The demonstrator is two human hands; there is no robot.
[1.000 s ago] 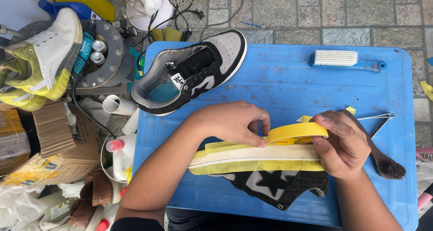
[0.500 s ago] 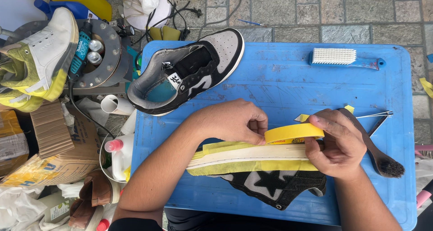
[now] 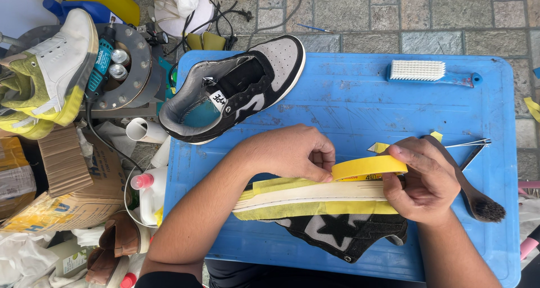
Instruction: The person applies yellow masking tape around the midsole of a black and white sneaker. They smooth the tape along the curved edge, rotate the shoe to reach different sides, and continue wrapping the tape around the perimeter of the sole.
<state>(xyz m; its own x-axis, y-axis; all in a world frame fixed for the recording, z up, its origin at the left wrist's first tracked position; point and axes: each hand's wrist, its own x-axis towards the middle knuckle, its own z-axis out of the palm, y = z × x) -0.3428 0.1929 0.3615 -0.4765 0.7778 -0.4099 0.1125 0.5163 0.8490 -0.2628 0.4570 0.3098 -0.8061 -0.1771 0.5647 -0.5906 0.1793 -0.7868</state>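
A black sneaker with grey star patches point(image 3: 343, 232) lies on its side on the blue plastic table point(image 3: 349, 91), its white sole edge partly covered in yellow masking tape point(image 3: 281, 209). My left hand point(image 3: 295, 152) pinches the tape down onto the sole near the shoe's middle. My right hand point(image 3: 424, 178) holds the yellow tape roll point(image 3: 368, 167) against the sole and steadies the shoe's end. A strip of tape runs from the roll to my left fingers.
A second black, grey and white sneaker point(image 3: 236, 88) lies at the table's far left. A white scrub brush with a blue handle point(image 3: 430, 72), a dark brush point(image 3: 469, 189) and tweezers point(image 3: 472, 144) sit at the right. Bottles, cardboard, a white-and-yellow sneaker point(image 3: 48, 74) crowd the ground at left.
My hands barely shifted. The left fingers slid slightly along the sole, pressing tape down, while the right hand kept the roll in place.
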